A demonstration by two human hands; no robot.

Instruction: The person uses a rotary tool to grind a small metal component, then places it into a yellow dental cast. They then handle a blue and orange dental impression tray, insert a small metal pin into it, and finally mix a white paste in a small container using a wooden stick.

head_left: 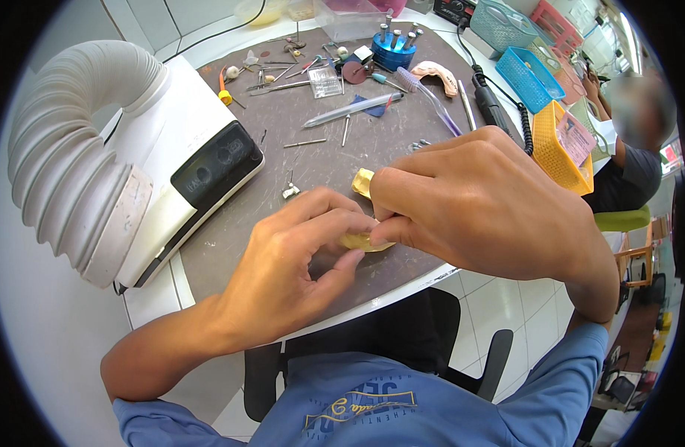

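My left hand [299, 252] is closed round a thin yellow plaster dental cast [363, 242], fingertips and thumb on its left side. My right hand [473, 201] comes over from the right, thumb and forefinger pinched at the cast's upper edge. What that pinch holds, if anything, is hidden by the fingers. A second yellow plaster piece [362, 181] shows just beyond the right forefinger knuckle. On the mat, past my left fingers, sits a small metal-and-white dental piece [290, 191].
A white machine [186, 127] with a ribbed hose [67, 149] stands at the left. Several burs, a clear pen [354, 109], a toothbrush [432, 100], a blue bur holder [394, 51] and a handpiece [490, 100] lie beyond. Baskets [562, 145] and another person [633, 149] are at the right.
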